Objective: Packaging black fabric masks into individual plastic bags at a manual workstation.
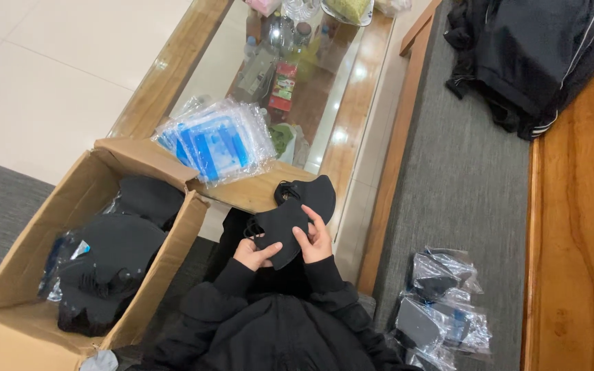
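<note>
Hands together at centre near the lap, both pinched on one black face mask; left hand grips its lower left edge, thumb on top, right hand holds the right side with fingers laid over the fabric. A second black mask lies just beyond, on the near edge of the glass-topped coffee table, touching or overlapping the held one, cannot tell which. Stack of clear blue-printed plastic pouches sits left of it on the table. Open cardboard box at near left holds more black masks, loose and some bagged. Pile of filled clear bags lies at near right on the grey bench cushion; dark jacket at far right. Step looks like folding or flattening the mask before bagging, mid-way through a batch. Next move likely calls for one hand freed to take a pouch while the other keeps the fold flat
</note>
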